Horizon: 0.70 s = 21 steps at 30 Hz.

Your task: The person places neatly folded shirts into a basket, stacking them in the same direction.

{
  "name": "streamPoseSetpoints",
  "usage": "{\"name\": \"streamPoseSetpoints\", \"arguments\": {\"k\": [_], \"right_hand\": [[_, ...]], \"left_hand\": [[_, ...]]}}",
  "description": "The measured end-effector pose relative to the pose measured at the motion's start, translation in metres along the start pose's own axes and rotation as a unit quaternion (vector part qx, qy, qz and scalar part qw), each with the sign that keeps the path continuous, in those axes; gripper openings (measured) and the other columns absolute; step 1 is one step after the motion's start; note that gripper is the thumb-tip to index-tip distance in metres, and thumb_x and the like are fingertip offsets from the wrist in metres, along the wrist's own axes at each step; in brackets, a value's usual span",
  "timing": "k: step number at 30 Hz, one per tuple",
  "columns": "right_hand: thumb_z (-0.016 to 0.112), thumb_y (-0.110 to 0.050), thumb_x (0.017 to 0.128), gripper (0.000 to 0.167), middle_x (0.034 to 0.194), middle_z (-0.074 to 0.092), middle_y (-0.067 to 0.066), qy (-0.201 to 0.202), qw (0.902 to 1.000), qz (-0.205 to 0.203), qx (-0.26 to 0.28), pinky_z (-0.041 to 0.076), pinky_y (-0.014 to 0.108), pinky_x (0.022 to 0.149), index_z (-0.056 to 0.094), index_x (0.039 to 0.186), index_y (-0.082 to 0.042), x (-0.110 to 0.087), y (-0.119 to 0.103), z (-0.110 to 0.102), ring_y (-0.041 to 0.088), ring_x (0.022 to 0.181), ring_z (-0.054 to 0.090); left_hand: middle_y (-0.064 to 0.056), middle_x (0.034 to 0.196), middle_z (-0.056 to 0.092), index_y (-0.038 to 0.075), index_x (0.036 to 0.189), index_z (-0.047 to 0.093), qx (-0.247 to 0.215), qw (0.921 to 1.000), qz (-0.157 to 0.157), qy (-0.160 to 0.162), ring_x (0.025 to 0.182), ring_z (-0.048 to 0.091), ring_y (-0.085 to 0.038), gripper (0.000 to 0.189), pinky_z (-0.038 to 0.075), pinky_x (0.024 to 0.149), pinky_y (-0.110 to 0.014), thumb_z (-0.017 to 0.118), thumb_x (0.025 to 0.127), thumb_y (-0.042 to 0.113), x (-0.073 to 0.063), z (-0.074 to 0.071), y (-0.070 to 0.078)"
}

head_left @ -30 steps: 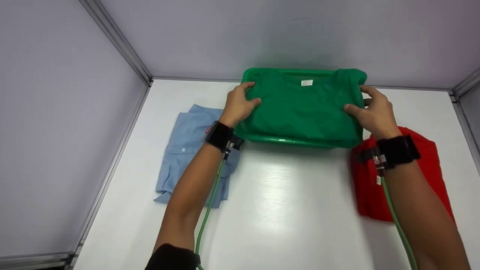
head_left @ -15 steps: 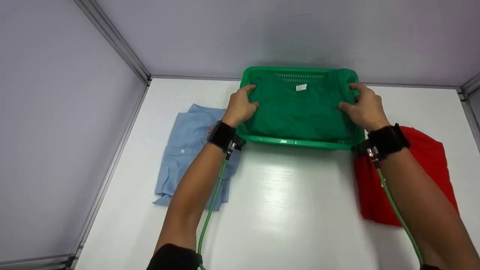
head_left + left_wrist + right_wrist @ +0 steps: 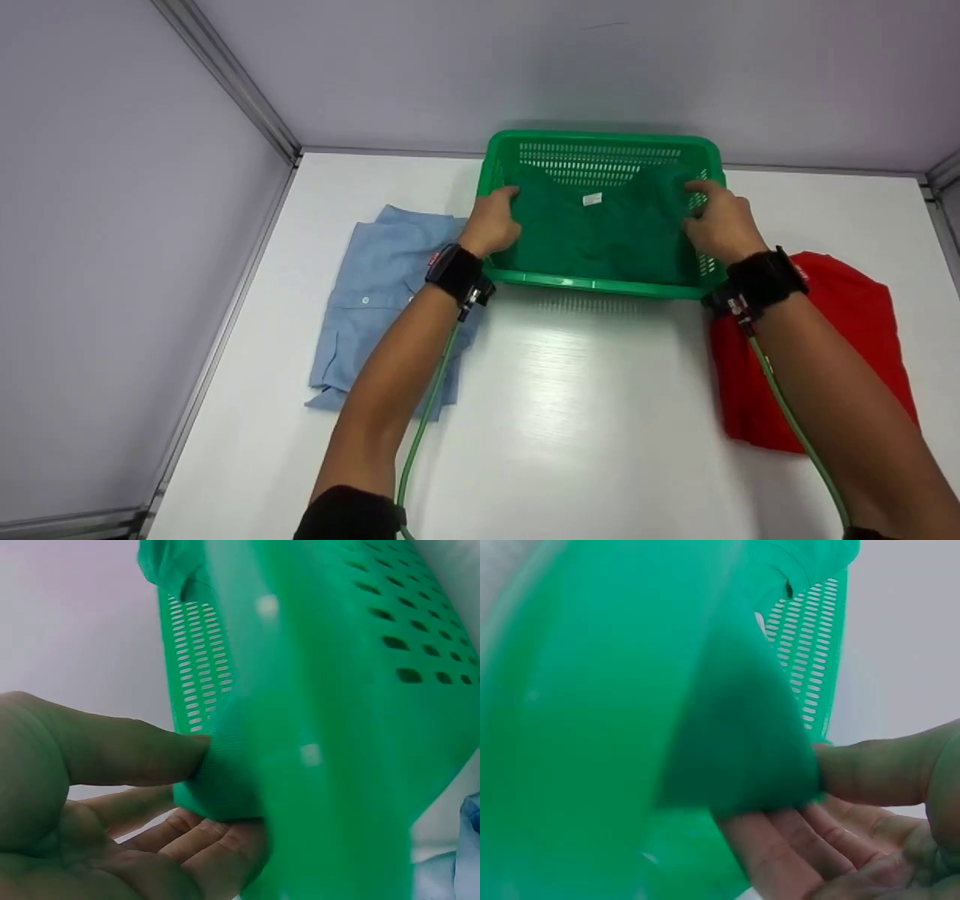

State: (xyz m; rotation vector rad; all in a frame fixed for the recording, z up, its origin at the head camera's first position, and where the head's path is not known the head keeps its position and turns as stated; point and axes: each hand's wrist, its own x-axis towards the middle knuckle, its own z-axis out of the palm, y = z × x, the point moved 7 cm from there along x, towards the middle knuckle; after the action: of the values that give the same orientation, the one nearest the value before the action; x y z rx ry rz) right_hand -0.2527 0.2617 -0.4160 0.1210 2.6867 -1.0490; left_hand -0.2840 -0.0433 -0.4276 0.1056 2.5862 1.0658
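A folded green shirt (image 3: 600, 232) with a white neck label lies within the walls of a green plastic basket (image 3: 600, 286). My left hand (image 3: 491, 223) reaches over the basket's left rim and grips the shirt's left edge; in the left wrist view the thumb (image 3: 142, 754) is above the cloth and the fingers beneath. At the opposite side my right hand (image 3: 721, 225) pinches the shirt's right edge the same way, its thumb (image 3: 877, 769) on top in the right wrist view. The basket wall hides part of the fingers in both wrist views.
A folded light blue shirt (image 3: 367, 300) lies on the white table (image 3: 570, 420) left of the basket. To the right, partly under my right forearm, is a folded red garment (image 3: 847, 330). A grey wall (image 3: 570, 67) stands directly behind the basket.
Both hands have lowered the green shirt from above the rim down into the basket. More of the basket's back wall shows now. The blue and red garments stay in place.
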Motion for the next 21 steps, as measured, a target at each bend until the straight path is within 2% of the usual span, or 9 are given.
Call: {"name": "streamPoseSetpoints", "arguments": {"k": [4,9,10,13,16,19,21], "right_hand": [[0.057,-0.001,0.101,0.065,0.127,0.065,0.037,0.014,0.9997,-0.011,-0.017,0.057,0.059,0.096,0.034,0.161,0.004,-0.001,0.002,0.001,0.043,0.109,0.068],[0.051,-0.004,0.103,0.059,0.131,0.064,0.039,0.008,0.9993,-0.028,-0.022,0.057,0.059,0.097,0.038,0.159,0.005,-0.005,0.002,0.001,0.047,0.114,0.067],[0.050,-0.005,0.103,0.057,0.132,0.063,0.039,0.008,0.9992,-0.033,-0.022,0.056,0.060,0.098,0.039,0.158,0.005,-0.007,0.001,0.001,0.047,0.115,0.066],[0.050,-0.007,0.106,0.054,0.136,0.062,0.038,0.019,0.9988,-0.043,-0.009,0.054,0.064,0.103,0.041,0.158,0.003,-0.014,-0.001,-0.001,0.049,0.121,0.064],[0.051,-0.008,0.107,0.051,0.139,0.062,0.035,0.042,0.9978,-0.050,0.010,0.052,0.065,0.107,0.043,0.157,0.001,-0.025,0.000,-0.007,0.050,0.125,0.063],[0.052,-0.010,0.108,0.051,0.143,0.060,0.033,0.057,0.9966,-0.051,0.030,0.051,0.064,0.108,0.043,0.158,0.000,-0.034,0.005,-0.011,0.050,0.130,0.061],[0.055,-0.012,0.108,0.053,0.146,0.059,0.032,0.060,0.9960,-0.051,0.041,0.051,0.062,0.108,0.042,0.159,-0.001,-0.040,0.010,-0.012,0.050,0.132,0.060]], "left_hand": [[-0.023,0.158,0.051,0.004,0.164,0.034,0.048,0.9986,-0.014,-0.017,0.137,0.058,-0.033,0.071,0.050,0.114,-0.046,0.053,0.096,-0.008,0.003,0.007,0.000],[-0.025,0.156,0.053,0.000,0.165,0.029,0.078,0.9963,-0.013,-0.034,0.127,0.062,-0.033,0.069,0.053,0.102,-0.041,0.052,0.100,-0.005,-0.003,0.007,0.001],[-0.026,0.154,0.054,-0.002,0.164,0.029,0.082,0.9962,-0.007,-0.030,0.123,0.063,-0.033,0.068,0.054,0.099,-0.041,0.052,0.100,-0.004,-0.006,0.005,0.002],[-0.026,0.153,0.056,-0.004,0.163,0.031,0.093,0.9953,0.024,-0.007,0.121,0.065,-0.029,0.064,0.056,0.099,-0.040,0.054,0.103,0.002,-0.017,0.001,0.011],[-0.025,0.150,0.059,-0.003,0.162,0.033,0.085,0.9949,0.055,0.008,0.116,0.068,-0.029,0.062,0.057,0.099,-0.041,0.057,0.106,0.010,-0.031,-0.002,0.021],[-0.022,0.153,0.057,0.000,0.162,0.036,0.080,0.9939,0.074,0.016,0.123,0.066,-0.029,0.061,0.056,0.103,-0.041,0.059,0.107,0.016,-0.043,-0.001,0.027],[-0.021,0.155,0.055,0.001,0.162,0.038,0.086,0.9923,0.086,0.023,0.134,0.062,-0.030,0.061,0.053,0.111,-0.042,0.061,0.107,0.018,-0.049,0.001,0.028]]}}
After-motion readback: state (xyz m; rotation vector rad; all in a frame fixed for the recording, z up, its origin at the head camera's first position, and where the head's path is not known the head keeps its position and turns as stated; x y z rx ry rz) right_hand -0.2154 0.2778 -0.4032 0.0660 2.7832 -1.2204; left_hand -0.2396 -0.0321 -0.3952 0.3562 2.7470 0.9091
